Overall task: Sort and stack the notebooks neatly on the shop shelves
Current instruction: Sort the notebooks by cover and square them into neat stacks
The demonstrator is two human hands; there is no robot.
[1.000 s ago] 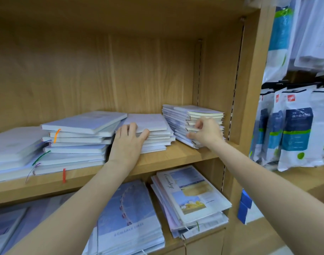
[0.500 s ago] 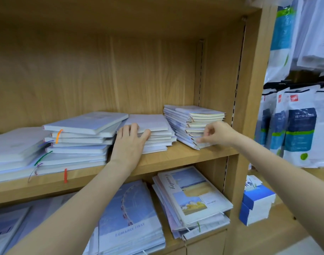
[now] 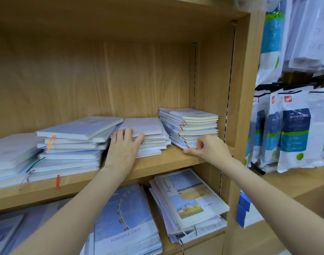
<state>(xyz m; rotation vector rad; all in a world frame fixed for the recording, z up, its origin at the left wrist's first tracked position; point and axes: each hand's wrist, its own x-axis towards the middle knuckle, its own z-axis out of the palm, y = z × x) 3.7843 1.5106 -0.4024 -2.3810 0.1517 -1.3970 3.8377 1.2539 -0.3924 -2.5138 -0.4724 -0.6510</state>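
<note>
Resting flat on the middle pile of notebooks (image 3: 148,133), the left hand (image 3: 125,146) has its fingers straight. The right hand (image 3: 209,150), fingers curled, pinches the bottom corner of the right pile (image 3: 194,126) by the shelf (image 3: 166,161) edge.

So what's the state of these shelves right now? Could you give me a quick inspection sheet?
Surface: wooden upper shelf holds four notebook stacks.
Job's things: right stack fairly square; middle stack uneven; ribboned stack skewed.
Clutter: lower-shelf notebooks fanned loosely.
Hands: left hand rests flat on the middle stack; right hand is curled at the right stack's bottom corner.
Cables: nothing seen.
Surroundings: hanging packaged goods to the right.
</note>
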